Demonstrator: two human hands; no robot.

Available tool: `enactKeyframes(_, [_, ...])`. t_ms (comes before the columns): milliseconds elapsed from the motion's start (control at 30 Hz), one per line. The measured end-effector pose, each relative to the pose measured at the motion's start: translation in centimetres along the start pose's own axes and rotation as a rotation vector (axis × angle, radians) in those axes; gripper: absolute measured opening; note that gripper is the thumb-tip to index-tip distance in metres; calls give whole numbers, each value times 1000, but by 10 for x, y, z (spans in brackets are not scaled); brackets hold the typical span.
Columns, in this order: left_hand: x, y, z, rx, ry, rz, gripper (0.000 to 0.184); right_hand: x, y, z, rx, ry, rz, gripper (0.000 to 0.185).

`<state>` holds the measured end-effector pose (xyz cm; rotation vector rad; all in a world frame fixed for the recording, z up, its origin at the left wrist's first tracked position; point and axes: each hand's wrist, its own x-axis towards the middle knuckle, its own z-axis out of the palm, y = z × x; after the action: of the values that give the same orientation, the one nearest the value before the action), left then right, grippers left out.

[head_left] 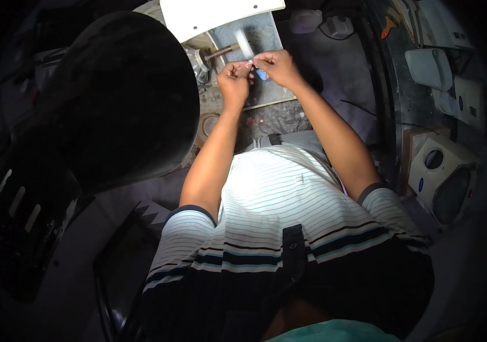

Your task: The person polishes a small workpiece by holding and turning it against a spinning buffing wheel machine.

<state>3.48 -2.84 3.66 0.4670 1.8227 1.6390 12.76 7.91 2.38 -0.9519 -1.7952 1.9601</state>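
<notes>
My left hand and my right hand meet at their fingertips, both closed in a pinch. Between them is a small whitish piece, too small to name. Just above the fingertips stands a white polishing wheel, its outline blurred. It sits on the end of a brownish metal spindle that comes in from the left. Below my right hand a bit of something blue shows, mostly covered by the fingers. Whether the piece touches the wheel, I cannot tell.
Under the hands is a grey tray with a pale rim. A white lamp cover or panel hangs over the wheel. A big dark cylinder fills the left. At right stand a white speaker-like box and several pale containers.
</notes>
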Motion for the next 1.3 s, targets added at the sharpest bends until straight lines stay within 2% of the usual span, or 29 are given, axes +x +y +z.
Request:
enactKeyframes(200, [-32,32,-5,-12,2,92,8,-32,-38,-10,-92,-88,-127,19])
enactKeyframes(467, [-54,73,-9,-89,-18,189,8,-58,-82,-12,-22,-110,-328,17])
enactKeyframes(700, [-62,90,-10,-197,-93,129,9,-70,-98,-9,68,-126,-283,13])
enactKeyframes(800, [-64,89,-5,-215,26,118,10,-70,-94,-7,-42,-1,-376,8])
enactKeyframes(867, [-66,89,-5,-258,-15,120,10,-73,-97,-5,-222,157,-568,6])
enactKeyframes(1067, [-67,93,-4,-381,-93,57,11,-74,-93,1,-360,289,-811,7])
enactKeyframes(1300, [-68,93,3,-412,-61,31,14,-76,-89,1,-442,290,-849,9])
